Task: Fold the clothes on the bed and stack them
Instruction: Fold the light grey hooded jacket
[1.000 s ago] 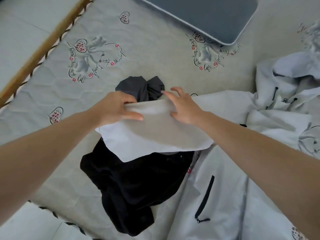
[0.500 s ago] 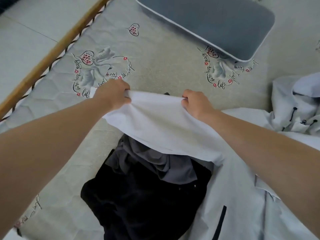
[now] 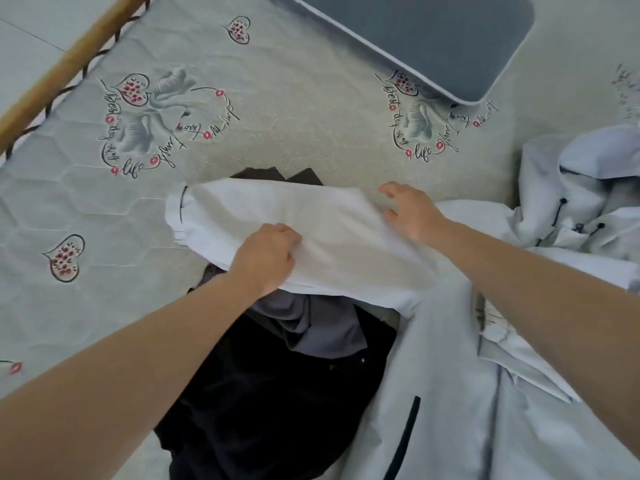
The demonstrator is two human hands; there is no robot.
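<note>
White sleeve (image 3: 311, 233): laid crosswise at frame centre, cuff end with a dark seam line at 9 o'clock, other end joined to the pale jacket body (image 3: 485, 393) at 4 o'clock. Lies over the grey garment (image 3: 311, 327) and the black garment (image 3: 259, 410).

Left hand (image 3: 266, 261): fingers curled into the near edge of the sleeve, bunching the cloth; clenched on it.

Right hand (image 3: 412, 213): fingers spread and relaxed at the sleeve's 3 o'clock end, fingertips touching cloth; nothing grasped.

Grey garment: crumpled, partly under the sleeve, dark tips showing past its far edge at 12 o'clock.

Black garment: heaped at 6 o'clock, overlapped by the grey one, touching the jacket's left edge.

Jacket body: spread from 3 to 5 o'clock; dark zip pocket (image 3: 403, 438) near the lower edge; hood with drawcords (image 3: 568, 216) bunched at 3 o'clock.

Mattress (image 3: 294, 133): quilted, printed; bare stretch from 9 through 12 o'clock beyond the sleeve. Wooden bed rail (image 3: 65, 67) along the edge at 10 o'clock, floor beyond.

Blue-grey cushion (image 3: 433, 39): at 1 o'clock, corner over a print, well apart from the sleeve.

Writing: script around the swan print (image 3: 156, 116) at 10 o'clock, "best day" and "life" legible, rest unclear; same motif at 2 o'clock. No garment label legible.
</note>
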